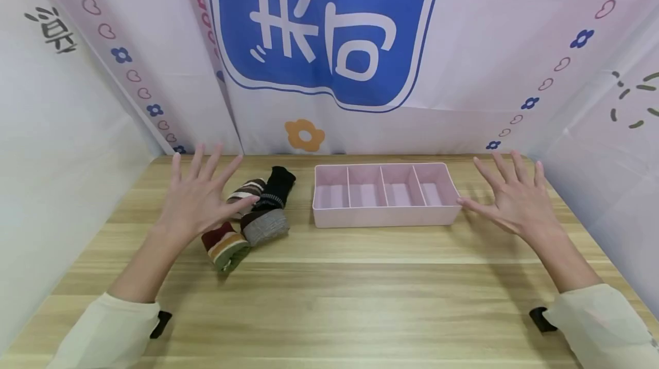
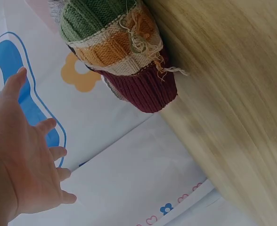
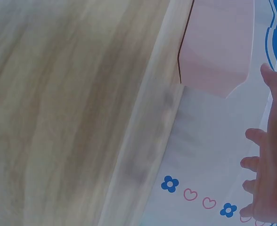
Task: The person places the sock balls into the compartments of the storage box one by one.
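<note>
1. Looking first at the rolled socks (image 1: 257,222), we find four bundles close together on the left part of the wooden table (image 1: 360,300). Nearest lies a maroon, orange and green roll (image 1: 226,249); just beyond it, to the right, is a grey roll (image 1: 268,228) with a dark brown part. Farther back are a brown-and-white striped roll (image 1: 249,189) and, at its right, a black roll (image 1: 278,187).
2. From the left wrist view, we notice loose threads (image 2: 143,42) on the maroon, orange and green roll.
3. Right of the bundles, near the far edge, we see a pink box (image 1: 386,218) with three dividers making four compartments in a row.
4. We see the left hand (image 1: 193,200) released, fingers spread, raised beside the socks; its wrist view shows it apart from the nearest roll.
5. We see the right hand (image 1: 520,203) also released and splayed, raised near the box's right end, its thumb apart from the box in the right wrist view.
6. Farther out, we see pale sleeves (image 1: 105,329) on both forearms.
7. Beyond the table, we see white cloth (image 1: 473,71) printed with a blue panel (image 1: 237,31) and an orange flower (image 1: 295,134).
</note>
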`<action>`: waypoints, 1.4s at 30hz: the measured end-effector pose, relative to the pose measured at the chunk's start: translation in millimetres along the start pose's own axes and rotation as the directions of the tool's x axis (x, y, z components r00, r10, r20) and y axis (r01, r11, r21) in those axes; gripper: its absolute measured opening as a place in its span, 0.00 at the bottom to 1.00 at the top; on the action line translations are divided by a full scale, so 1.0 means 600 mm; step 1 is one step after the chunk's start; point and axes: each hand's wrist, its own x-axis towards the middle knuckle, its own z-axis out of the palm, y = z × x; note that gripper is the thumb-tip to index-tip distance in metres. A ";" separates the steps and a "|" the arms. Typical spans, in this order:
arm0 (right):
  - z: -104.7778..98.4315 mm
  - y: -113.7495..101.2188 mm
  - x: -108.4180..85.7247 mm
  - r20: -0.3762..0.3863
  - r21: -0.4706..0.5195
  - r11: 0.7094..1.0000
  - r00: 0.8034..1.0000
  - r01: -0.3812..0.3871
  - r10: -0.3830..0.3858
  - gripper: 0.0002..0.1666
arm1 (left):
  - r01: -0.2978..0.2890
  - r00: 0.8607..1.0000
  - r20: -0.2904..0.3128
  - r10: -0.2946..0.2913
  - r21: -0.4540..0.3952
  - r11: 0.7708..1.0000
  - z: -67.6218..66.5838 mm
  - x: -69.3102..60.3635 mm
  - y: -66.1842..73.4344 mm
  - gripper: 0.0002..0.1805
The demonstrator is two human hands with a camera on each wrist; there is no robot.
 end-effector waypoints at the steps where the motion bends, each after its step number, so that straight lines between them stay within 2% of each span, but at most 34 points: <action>1: 0.000 -0.001 0.000 0.000 0.000 1.000 1.000 0.002 -0.002 0.56 | -0.001 1.000 0.002 0.001 -0.001 1.000 0.000 0.000 0.000 0.52; 8: 0.000 -0.006 0.004 0.012 0.014 1.000 1.000 0.021 -0.021 0.57 | 0.004 1.000 0.013 -0.004 -0.010 1.000 0.000 -0.004 0.001 0.53; 12: -0.002 -0.009 0.012 0.050 0.099 0.994 0.997 0.046 -0.051 0.57 | 0.002 1.000 0.016 -0.002 -0.011 1.000 0.000 -0.004 0.001 0.53; 17: 0.000 -0.012 0.030 0.092 0.203 0.973 0.987 0.107 -0.128 0.57 | -0.010 1.000 0.016 0.011 -0.006 1.000 0.002 -0.004 0.004 0.52; 21: 0.003 -0.014 0.047 0.114 0.268 0.956 0.981 0.122 -0.157 0.58 | -0.026 0.999 0.027 0.026 -0.010 1.000 0.006 -0.005 0.006 0.52; 27: 0.006 -0.017 0.071 0.178 0.433 0.898 0.969 0.077 -0.169 0.62 | -0.060 0.997 0.042 0.062 -0.048 0.997 0.012 -0.004 0.010 0.52; 31: 0.008 -0.022 0.081 0.210 0.517 0.854 0.958 0.059 -0.193 0.59 | -0.085 0.995 0.049 0.088 -0.072 0.994 0.014 -0.003 0.012 0.50; 34: 0.009 -0.023 0.087 0.230 0.575 0.817 0.950 0.042 -0.211 0.57 | -0.094 0.994 0.042 0.100 -0.122 0.988 0.016 -0.003 0.010 0.48; 42: 0.009 -0.014 0.091 0.306 0.652 0.758 0.922 -0.022 -0.237 0.59 | -0.107 0.992 0.031 0.119 -0.257 0.960 0.026 -0.003 -0.006 0.42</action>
